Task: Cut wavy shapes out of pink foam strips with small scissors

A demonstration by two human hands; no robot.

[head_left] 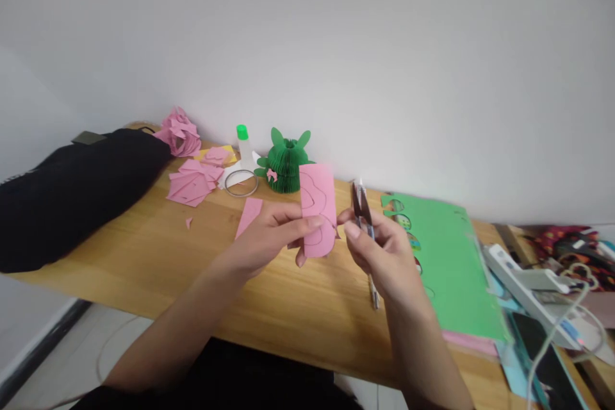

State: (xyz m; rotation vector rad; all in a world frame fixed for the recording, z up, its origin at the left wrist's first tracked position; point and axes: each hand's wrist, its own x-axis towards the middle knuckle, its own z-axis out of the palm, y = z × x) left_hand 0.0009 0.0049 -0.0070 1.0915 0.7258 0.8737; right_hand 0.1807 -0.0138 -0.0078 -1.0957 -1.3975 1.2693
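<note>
My left hand (266, 240) pinches a strip of pink paper (318, 186) with its thumb in front and fingers behind. Dark curved outlines are drawn on the strip, and its lower end is rounded. In my right hand (387, 253) is a pair of scissors (364, 205), its dark blades pointing up and slightly parted. The blades stand to the right of the strip, apart from it. My right fingertips are close to the strip's right edge; whether they touch it I cannot tell. Beyond the strip sits a green pleated paper cactus (289, 163) with a small pink piece on it.
Pink paper scraps (195, 182), a glue bottle (245, 146) with a green cap and a ring (241, 184) lie at the back left. A black bag (91, 186) covers the left end. On the right are green sheets (454, 256), a power strip (523, 291) and a phone (548, 359).
</note>
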